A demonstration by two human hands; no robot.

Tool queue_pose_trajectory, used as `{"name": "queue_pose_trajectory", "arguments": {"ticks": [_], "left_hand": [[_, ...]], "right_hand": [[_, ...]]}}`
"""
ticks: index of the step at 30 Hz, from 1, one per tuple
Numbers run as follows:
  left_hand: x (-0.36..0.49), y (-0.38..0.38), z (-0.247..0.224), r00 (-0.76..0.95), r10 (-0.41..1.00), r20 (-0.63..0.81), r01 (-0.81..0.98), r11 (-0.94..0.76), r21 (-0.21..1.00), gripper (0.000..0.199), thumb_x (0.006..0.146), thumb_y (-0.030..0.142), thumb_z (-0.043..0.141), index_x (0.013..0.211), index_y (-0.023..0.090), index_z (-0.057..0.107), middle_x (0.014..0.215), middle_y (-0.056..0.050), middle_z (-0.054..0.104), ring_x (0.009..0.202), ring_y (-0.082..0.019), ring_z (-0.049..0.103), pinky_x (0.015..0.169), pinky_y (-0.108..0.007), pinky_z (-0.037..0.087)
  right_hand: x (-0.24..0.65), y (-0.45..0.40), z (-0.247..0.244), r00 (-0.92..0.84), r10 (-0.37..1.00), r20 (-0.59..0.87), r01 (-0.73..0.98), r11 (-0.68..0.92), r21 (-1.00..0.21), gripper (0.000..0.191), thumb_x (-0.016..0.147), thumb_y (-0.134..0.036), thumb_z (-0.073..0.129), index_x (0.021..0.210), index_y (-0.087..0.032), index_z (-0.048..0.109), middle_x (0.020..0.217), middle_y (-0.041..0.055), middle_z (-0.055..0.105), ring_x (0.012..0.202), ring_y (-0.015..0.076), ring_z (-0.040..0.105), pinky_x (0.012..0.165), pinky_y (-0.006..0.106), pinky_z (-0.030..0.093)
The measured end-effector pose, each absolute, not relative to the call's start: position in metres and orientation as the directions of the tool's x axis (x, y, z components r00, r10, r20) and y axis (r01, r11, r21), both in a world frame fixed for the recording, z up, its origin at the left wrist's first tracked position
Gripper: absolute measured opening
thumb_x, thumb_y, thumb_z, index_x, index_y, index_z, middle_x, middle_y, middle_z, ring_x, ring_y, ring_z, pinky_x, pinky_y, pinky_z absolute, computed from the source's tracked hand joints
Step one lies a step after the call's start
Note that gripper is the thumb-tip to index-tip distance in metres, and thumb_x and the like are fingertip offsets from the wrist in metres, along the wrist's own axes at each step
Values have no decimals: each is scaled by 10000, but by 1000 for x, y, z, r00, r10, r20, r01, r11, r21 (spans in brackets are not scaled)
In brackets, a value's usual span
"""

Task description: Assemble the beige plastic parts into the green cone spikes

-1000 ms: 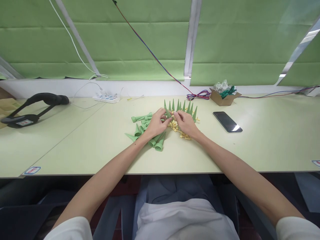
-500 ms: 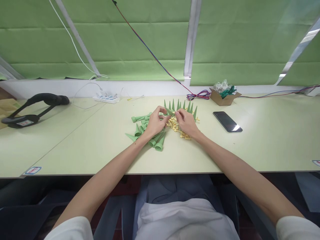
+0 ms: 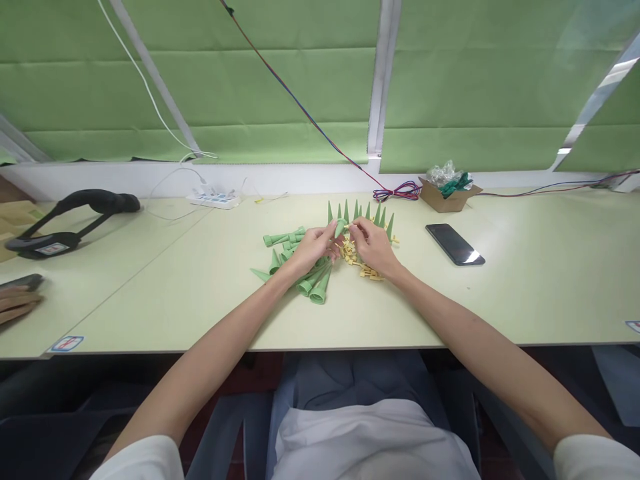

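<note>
My left hand (image 3: 316,245) is closed round a green plastic cone-shaped spike (image 3: 340,227), whose tip points down towards me. Close beside it, my right hand (image 3: 369,241) pinches a small yellow plastic piece (image 3: 347,227) against the spike's wide end; whether it sits inside cannot be told. Beyond my hands, several green spikes (image 3: 377,215) stand upright in a curved row. Loose green spikes (image 3: 319,292) lie under and around my left wrist. A heap of small yellow pieces (image 3: 350,252) spreads on the table below my right hand.
Right of my hands lies a black phone (image 3: 455,244), with a small cardboard box (image 3: 444,200) behind it. A cable coil (image 3: 400,191) and a power strip (image 3: 214,197) lie along the wall. At left are a black headband device (image 3: 75,220) and another person's hand (image 3: 17,303) by a dark object.
The green spike in my left hand has turned so its tip points down towards me. My right hand stays close to it. Another person's hand has come into view at the far left.
</note>
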State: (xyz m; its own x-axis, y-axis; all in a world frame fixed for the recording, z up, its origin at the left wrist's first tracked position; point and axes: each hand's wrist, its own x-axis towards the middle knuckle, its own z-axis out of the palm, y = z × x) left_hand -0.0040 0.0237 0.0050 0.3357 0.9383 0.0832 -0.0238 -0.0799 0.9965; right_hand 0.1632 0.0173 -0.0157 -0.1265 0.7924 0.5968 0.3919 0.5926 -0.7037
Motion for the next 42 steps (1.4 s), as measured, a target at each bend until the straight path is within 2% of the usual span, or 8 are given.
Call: {"name": "queue_pose_trajectory", "arguments": {"ticks": [9,13,17,23,29,33,38,42], "left_hand": [[-8,23,3,411,902,134,-10,-143,990,479,811,608,690,797,135,613,723,-26,593,587,-117,576,480,-239,431],[-11,21,5,387,903,186,125,-251,960,466,819,612,673,800,153,597,651,-4,598,584,-132,591,524,-249,453],[-13,18,8,364,899,245,304,-363,881,411,855,568,647,784,173,559,599,6,634,495,-120,560,532,-248,429],[-9,16,9,324,897,301,337,-407,849,367,832,523,685,772,187,551,572,17,573,470,-122,519,483,-250,388],[-8,19,4,300,854,426,329,-512,794,337,819,477,708,753,179,566,771,-20,598,548,-112,531,532,-252,430],[-9,23,0,288,814,504,362,-580,730,275,813,436,716,843,173,639,930,-49,589,691,-137,579,586,-247,454],[-11,24,-2,282,788,548,400,-616,679,270,838,385,693,1009,176,674,1017,-66,597,727,-139,585,615,-250,470],[-10,23,-2,266,783,561,408,-619,671,267,848,359,681,1042,176,668,1054,-67,613,721,-125,585,629,-245,475]], "right_hand": [[165,16,-14,-141,815,563,374,570,-731,266,998,-405,412,801,-239,477,716,8,582,644,172,531,640,299,401],[165,15,-14,-139,822,553,393,558,-731,271,998,-407,407,786,-244,451,653,-8,537,617,174,507,639,302,396],[166,15,-13,-138,832,537,429,539,-725,272,1002,-401,394,783,-245,435,614,-18,503,607,176,491,637,301,382],[166,17,-14,-132,824,551,467,542,-698,305,1007,-379,390,735,-243,398,624,-13,495,607,171,480,637,304,354],[166,19,-15,-124,822,556,493,537,-685,344,1020,-392,371,713,-240,405,633,-5,497,608,172,481,630,310,345],[166,20,-16,-113,820,561,501,534,-681,372,1025,-419,361,700,-241,395,626,-4,484,605,174,472,627,314,340],[166,19,-15,-114,823,557,509,530,-678,403,1029,-453,342,686,-242,374,615,-4,467,596,173,456,624,316,330],[164,18,-14,-113,817,566,493,540,-682,411,1025,-475,348,689,-240,381,616,-5,469,595,169,455,626,310,330]]}}
